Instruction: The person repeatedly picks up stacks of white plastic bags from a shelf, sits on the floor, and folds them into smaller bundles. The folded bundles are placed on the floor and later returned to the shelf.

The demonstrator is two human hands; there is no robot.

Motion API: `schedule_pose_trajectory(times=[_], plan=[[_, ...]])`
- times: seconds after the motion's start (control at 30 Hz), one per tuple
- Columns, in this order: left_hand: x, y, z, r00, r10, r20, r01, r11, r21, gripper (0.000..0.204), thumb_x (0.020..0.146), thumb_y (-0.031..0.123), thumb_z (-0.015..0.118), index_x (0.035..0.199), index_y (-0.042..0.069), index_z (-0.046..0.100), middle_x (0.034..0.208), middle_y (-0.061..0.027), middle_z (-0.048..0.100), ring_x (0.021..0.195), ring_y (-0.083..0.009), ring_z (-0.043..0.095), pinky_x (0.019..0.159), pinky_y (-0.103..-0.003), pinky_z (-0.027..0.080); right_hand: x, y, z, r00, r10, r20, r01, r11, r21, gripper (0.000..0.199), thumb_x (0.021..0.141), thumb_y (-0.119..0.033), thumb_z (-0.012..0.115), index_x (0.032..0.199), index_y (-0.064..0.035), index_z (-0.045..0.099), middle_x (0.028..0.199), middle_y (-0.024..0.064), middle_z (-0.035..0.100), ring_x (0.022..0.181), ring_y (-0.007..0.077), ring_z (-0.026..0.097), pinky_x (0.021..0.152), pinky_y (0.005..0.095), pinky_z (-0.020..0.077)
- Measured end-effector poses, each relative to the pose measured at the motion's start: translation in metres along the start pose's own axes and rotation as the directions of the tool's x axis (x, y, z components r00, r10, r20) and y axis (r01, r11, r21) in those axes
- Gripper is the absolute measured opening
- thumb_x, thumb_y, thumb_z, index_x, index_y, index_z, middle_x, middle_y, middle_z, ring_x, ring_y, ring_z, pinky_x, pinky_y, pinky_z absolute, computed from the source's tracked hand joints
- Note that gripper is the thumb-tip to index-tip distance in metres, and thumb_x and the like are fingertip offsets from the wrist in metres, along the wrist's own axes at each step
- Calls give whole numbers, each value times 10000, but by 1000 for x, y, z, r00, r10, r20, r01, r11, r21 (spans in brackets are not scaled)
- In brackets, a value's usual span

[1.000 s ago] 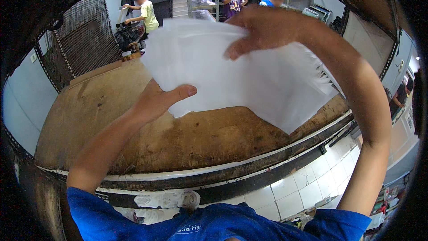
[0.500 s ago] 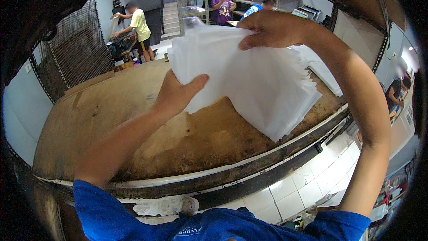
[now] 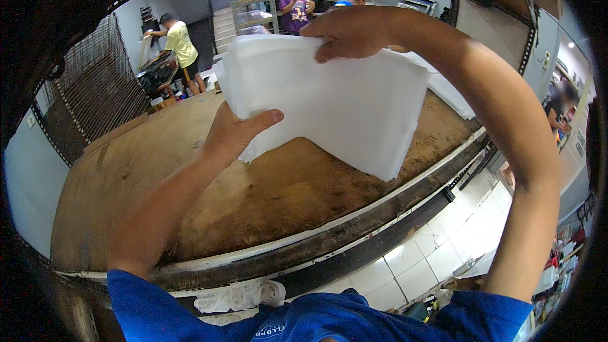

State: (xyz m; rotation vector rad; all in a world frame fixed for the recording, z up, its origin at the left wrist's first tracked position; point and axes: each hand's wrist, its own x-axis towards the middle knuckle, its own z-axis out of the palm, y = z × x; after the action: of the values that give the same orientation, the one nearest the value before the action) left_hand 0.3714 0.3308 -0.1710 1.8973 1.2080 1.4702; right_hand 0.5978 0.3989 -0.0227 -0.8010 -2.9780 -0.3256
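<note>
A stack of thin white sheets stands raised and bowed above a worn wooden tabletop. My left hand grips its left side, with the thumb across the front and the fingers hidden behind. At the upper edge my right hand pinches the stack from above, its thumb on the near face. The lower right corner of the sheets hangs close to the tabletop; whether it touches I cannot tell.
More white sheets lie at the table's far right. A wire rack stands at the left. Beyond the table are metal shelves and several people, one in a yellow shirt. White floor tiles show below the front edge.
The fanned, staggered right edges of the sheets have come together into a more even edge. Both hands keep their hold, and they and the stack appear slightly further left in view.
</note>
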Motion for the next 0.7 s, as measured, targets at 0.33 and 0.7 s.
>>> schedule_pose_trajectory(times=[0.33,0.7], plan=[[-11,-4,-33,926,-371,-73,343,907,-245,548,796,269,753,1194,-54,559,1091,-149,638,971,-240,624,873,-347,494,1,-6,-12,980,-119,-158,121,993,1,400,921,-332,575,1163,-15,595,1083,213,640,1033,350,605,874,444,482],[-36,-26,-58,938,-288,-191,267,955,-127,616,862,266,690,1324,-51,433,1200,-177,568,1075,-259,569,939,-368,456,2,-35,34,946,-171,-275,187,982,33,521,841,-353,660,1228,-32,521,1059,231,644,1028,397,618,901,485,471]])
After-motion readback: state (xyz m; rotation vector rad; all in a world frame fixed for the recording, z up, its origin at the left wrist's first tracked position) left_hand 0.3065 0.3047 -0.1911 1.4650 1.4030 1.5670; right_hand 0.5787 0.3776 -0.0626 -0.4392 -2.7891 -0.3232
